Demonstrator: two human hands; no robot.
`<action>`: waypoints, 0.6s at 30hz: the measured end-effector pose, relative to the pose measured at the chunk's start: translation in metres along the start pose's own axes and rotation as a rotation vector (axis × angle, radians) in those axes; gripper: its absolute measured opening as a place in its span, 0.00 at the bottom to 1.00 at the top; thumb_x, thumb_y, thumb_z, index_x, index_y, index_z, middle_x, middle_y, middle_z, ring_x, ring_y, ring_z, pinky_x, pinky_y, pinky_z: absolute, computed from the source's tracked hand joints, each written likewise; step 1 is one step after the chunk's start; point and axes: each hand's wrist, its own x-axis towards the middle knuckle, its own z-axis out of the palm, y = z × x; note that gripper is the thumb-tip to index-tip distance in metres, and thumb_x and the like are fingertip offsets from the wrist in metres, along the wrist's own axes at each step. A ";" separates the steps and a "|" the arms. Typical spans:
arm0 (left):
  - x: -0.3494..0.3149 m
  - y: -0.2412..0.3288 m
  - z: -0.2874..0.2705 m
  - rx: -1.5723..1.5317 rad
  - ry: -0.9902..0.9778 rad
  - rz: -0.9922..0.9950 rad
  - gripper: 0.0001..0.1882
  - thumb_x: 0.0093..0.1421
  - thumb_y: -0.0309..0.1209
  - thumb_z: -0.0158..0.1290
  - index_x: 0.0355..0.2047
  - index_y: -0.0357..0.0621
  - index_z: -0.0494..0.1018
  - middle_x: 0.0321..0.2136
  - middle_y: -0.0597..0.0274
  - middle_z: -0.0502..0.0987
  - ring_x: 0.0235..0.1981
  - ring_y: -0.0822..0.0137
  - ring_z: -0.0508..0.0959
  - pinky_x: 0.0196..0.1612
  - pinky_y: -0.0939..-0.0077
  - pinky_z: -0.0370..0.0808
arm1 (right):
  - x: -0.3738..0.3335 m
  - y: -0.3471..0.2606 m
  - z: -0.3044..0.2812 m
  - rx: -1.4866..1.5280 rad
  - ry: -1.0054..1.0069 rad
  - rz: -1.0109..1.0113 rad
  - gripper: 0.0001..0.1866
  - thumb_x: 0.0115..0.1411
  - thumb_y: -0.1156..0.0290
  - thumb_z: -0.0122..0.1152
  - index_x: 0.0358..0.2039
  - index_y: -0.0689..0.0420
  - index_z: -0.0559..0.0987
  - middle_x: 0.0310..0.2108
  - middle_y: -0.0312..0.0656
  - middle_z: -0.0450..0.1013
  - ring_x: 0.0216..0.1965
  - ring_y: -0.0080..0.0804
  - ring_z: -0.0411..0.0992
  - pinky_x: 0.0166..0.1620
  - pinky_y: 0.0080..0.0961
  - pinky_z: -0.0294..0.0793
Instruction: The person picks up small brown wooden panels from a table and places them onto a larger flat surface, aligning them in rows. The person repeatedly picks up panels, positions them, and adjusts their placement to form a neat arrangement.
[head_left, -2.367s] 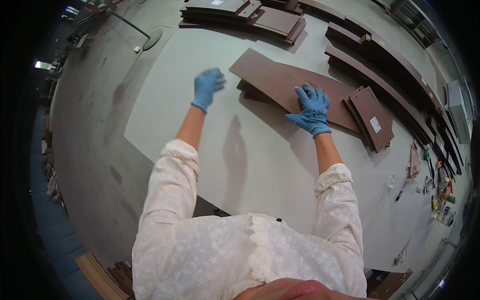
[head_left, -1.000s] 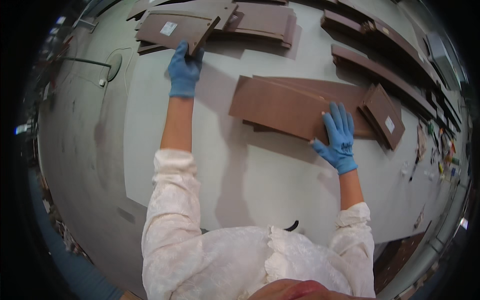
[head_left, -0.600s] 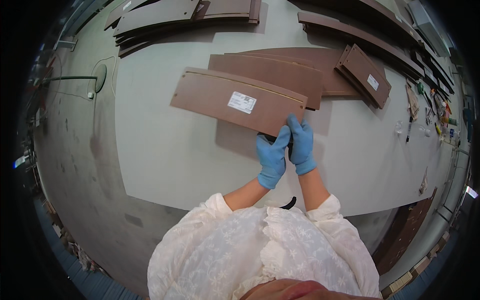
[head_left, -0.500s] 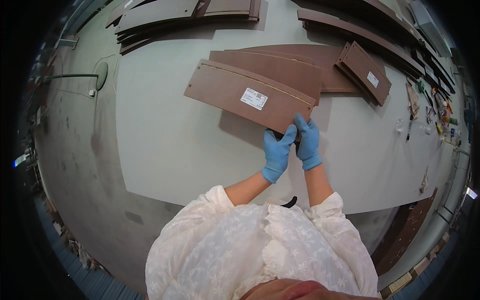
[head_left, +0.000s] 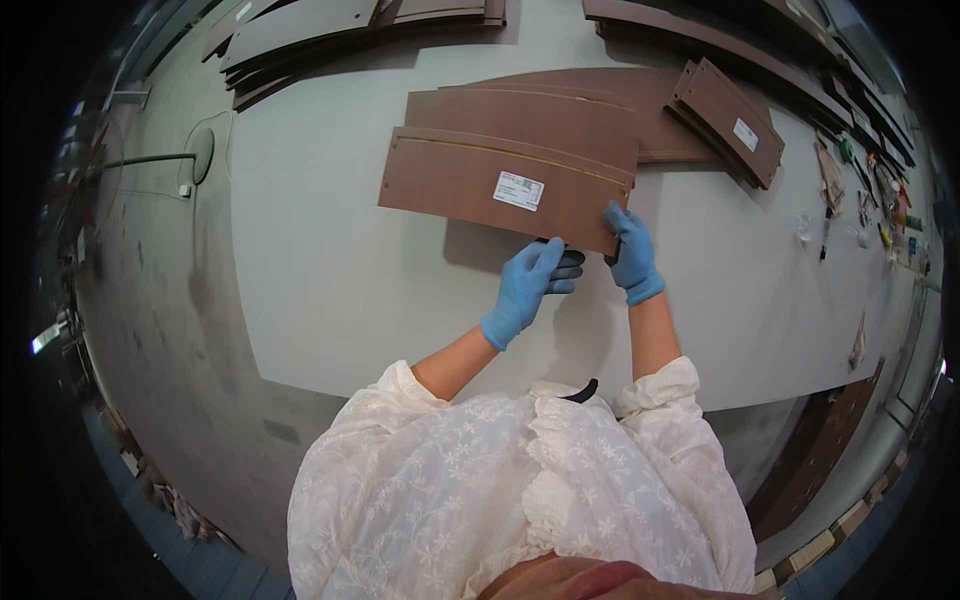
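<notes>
A brown wooden panel point(head_left: 440, 175) with a white label and a groove along its far edge is held tilted above the table. My right hand point(head_left: 634, 262), in a blue glove with dark fingertips, grips its near right corner, thumb on top and fingers beneath. By the panel's near edge is my left hand point(head_left: 523, 290), gloved alike. Its thumb lies at that edge while the fingers stretch out to the right, apart and below it. Behind the held panel lie another brown panel point(head_left: 520, 108) and a larger brown board point(head_left: 655, 115), both partly covered.
Two short labelled panels point(head_left: 735, 125) are stacked at the far right of the white table point(head_left: 330, 290). More boards point(head_left: 300, 35) are piled at the back left, and long brown boards point(head_left: 700, 40) at the back right. Small tools and a cloth point(head_left: 830, 178) line the right edge.
The held panel has turned to lie more level across my view, its left end shifting right. My left hand has slid left, away from the right hand, its fingers opening. The right hand still grips the corner.
</notes>
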 end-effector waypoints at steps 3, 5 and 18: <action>0.000 0.006 -0.008 -0.030 0.082 0.023 0.27 0.73 0.49 0.55 0.53 0.33 0.75 0.48 0.49 0.83 0.45 0.60 0.87 0.41 0.71 0.86 | 0.005 0.003 -0.003 0.041 -0.011 0.003 0.23 0.72 0.53 0.62 0.53 0.61 0.80 0.42 0.36 0.79 0.36 0.21 0.76 0.36 0.21 0.75; -0.001 0.014 -0.020 -0.080 0.104 0.029 0.26 0.73 0.48 0.55 0.54 0.34 0.75 0.49 0.49 0.82 0.45 0.60 0.87 0.41 0.70 0.86 | 0.008 -0.001 -0.006 0.110 -0.023 -0.012 0.24 0.73 0.54 0.60 0.57 0.63 0.78 0.50 0.41 0.80 0.45 0.28 0.80 0.46 0.27 0.82; 0.016 0.071 -0.044 -0.318 0.214 0.215 0.26 0.71 0.51 0.58 0.59 0.46 0.71 0.52 0.58 0.81 0.52 0.61 0.84 0.43 0.68 0.83 | 0.030 -0.065 0.005 -0.092 -0.087 -0.173 0.22 0.72 0.52 0.62 0.47 0.61 0.82 0.39 0.35 0.77 0.39 0.22 0.75 0.40 0.25 0.77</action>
